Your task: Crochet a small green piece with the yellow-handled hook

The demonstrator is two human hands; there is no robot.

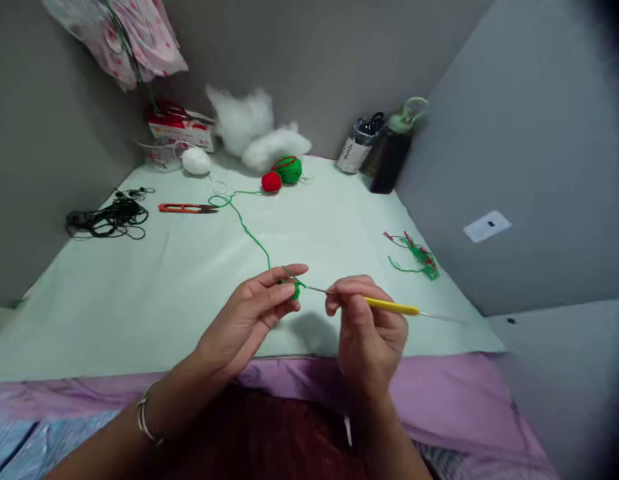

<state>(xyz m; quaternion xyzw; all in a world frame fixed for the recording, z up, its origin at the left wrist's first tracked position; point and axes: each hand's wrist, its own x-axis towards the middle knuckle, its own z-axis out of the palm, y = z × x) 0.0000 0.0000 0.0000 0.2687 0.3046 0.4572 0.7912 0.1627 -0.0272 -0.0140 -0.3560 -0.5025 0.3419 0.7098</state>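
Observation:
Between the thumb and fingers of my left hand [259,307] is a small piece of green crochet [296,291], with yarn looped over the index finger. A strand of green yarn [249,233] runs from this hand up the table toward the green yarn ball [291,171]. My right hand [367,320] grips a crochet hook [392,306] by its yellow handle. The hook's thin metal tip points left and ends right beside the green piece; whether it touches a loop is too small to tell.
Orange thread snips [187,209] and tangled black cord [112,217] lie left. At the back are a red yarn ball [271,182], a white yarn ball [195,161], white stuffing [249,127], a tool cup [356,150] and a dark bottle [391,160]. Green and red yarn scraps [420,257] lie right.

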